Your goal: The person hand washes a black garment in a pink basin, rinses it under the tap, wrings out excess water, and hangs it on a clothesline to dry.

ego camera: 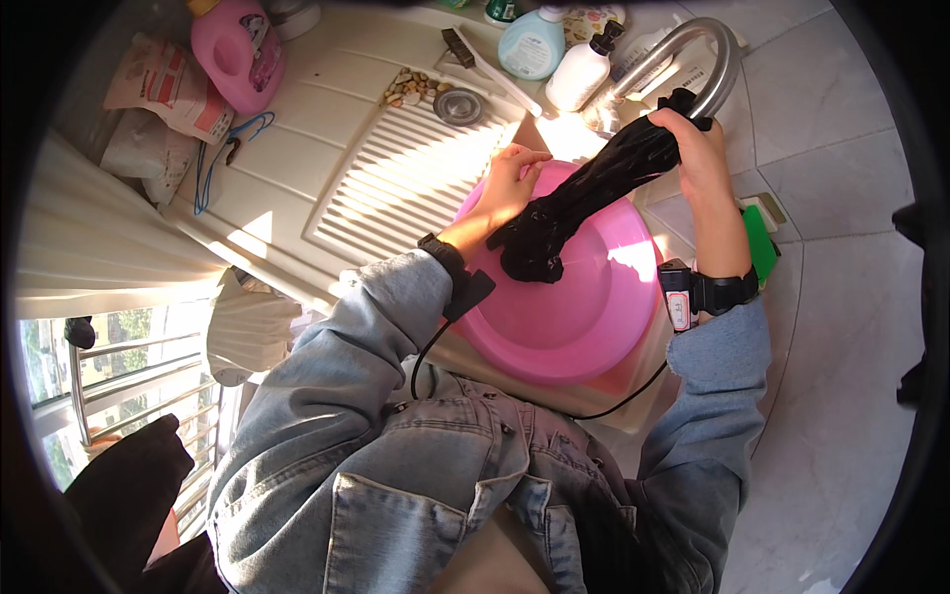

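My right hand (700, 156) grips the upper end of a wet-looking black cloth (605, 178) just below the mouth of a curved metal faucet (726, 56). The cloth hangs bunched and slanting down over a pink plastic basin (623, 319). Its lower end spreads out above the basin floor, and I cannot tell whether it touches. My left hand (510, 182) is by the basin's far left rim, beside the cloth, with thumb and forefinger apart and nothing seen between them. Part of that rim is hidden behind the left hand and wrist.
Beyond the basin lie a ribbed washboard (404, 178), a scrub brush (493, 70), a drain strainer (459, 106) and pebbles (408, 87). A white pump bottle (579, 74) and a blue bottle (532, 44) stand near the faucet. Farther left is a pink detergent jug (237, 56).
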### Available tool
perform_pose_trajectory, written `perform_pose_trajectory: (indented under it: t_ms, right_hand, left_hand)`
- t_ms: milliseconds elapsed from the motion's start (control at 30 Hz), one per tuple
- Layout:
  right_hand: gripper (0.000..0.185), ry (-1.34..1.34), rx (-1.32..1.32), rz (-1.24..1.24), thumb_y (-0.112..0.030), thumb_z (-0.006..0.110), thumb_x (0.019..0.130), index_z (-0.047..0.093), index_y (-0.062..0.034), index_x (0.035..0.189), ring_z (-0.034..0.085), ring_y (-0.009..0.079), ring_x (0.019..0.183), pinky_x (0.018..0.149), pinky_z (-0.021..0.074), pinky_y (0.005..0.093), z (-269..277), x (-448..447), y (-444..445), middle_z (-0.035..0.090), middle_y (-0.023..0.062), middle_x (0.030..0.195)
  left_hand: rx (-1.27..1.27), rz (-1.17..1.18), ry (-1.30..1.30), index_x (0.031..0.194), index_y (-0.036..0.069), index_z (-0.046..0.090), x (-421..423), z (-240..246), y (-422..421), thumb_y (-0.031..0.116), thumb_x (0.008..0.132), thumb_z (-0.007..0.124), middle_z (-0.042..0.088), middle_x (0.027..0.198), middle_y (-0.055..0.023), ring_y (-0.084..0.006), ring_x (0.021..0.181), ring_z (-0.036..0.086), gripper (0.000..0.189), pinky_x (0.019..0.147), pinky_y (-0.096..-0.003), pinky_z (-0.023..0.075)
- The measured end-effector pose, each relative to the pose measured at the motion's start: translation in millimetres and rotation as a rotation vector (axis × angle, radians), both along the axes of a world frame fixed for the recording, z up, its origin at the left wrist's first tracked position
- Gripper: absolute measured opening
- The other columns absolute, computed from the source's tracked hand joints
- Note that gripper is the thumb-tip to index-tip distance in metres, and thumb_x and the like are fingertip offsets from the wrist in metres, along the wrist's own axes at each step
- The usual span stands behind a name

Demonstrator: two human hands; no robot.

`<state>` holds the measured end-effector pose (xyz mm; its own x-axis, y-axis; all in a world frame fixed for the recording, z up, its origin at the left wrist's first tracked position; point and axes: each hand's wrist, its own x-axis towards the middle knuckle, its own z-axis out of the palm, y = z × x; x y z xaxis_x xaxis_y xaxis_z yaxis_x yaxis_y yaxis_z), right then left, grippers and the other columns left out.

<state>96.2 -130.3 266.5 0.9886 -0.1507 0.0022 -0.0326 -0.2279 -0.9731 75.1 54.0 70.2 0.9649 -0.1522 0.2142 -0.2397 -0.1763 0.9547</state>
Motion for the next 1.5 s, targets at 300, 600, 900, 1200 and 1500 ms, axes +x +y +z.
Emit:
perform_pose_trajectory:
  t_ms: [300,600,900,1200,1500]
  right_hand:
    - [0.022,-0.019,-0.006,0.010,-0.009,0.069,0.066,0.061,-0.0012,0.086,0.055,0.0112,0.074,0.069,0.0425,0.0255,-3.6,0.8,-2.5,0.060,0.0010,0.080]
    - [0.025,-0.013,-0.023,-0.025,-0.010,0.069,0.065,0.061,-0.0006,0.087,0.055,0.0123,0.074,0.070,0.0427,0.0258,-6.5,1.3,-4.0,0.060,0.0020,0.080]
    - [0.025,0.001,-0.005,-0.016,-0.009,0.068,0.065,0.061,-0.0005,0.088,0.054,0.0125,0.076,0.072,0.0423,0.0260,-3.7,0.4,-2.7,0.059,0.0019,0.081]
    - [0.025,0.014,0.002,0.000,-0.009,0.068,0.066,0.060,-0.0006,0.088,0.054,0.0121,0.077,0.072,0.0418,0.0260,-3.6,-1.6,-3.2,0.059,0.0017,0.082]
    - [0.024,0.001,0.002,-0.002,-0.008,0.068,0.066,0.060,-0.0011,0.087,0.054,0.0120,0.076,0.071,0.0420,0.0258,-4.3,-2.4,-3.2,0.059,0.0017,0.080]
  left_hand:
    - [0.802,0.069,-0.257,0.124,0.019,0.053,-4.9,-24.7,10.9,0.012,0.077,0.055,0.050,0.105,-0.0059,-0.0268,0.105,0.045,0.047,0.088,-0.0425,0.0390]
    - [0.758,0.120,-0.343,0.115,0.005,0.057,-0.8,-42.6,11.1,0.007,0.071,0.058,0.053,0.095,-0.0112,-0.0294,0.093,0.048,0.043,0.083,-0.0359,0.0432]
    - [0.560,0.224,-0.214,0.095,0.001,0.061,-2.2,-35.9,19.0,0.010,0.071,0.065,0.054,0.088,-0.0139,-0.0334,0.090,0.050,0.026,0.078,-0.0387,0.0450]
    - [0.587,0.289,-0.164,0.090,0.001,0.060,-3.2,-32.8,19.6,0.015,0.067,0.071,0.052,0.093,-0.0167,-0.0350,0.092,0.049,0.029,0.080,-0.0412,0.0445]
    - [0.563,0.285,-0.123,0.102,0.002,0.054,-2.5,-36.9,21.3,0.016,0.068,0.071,0.051,0.102,-0.0172,-0.0356,0.096,0.048,0.040,0.083,-0.0411,0.0432]
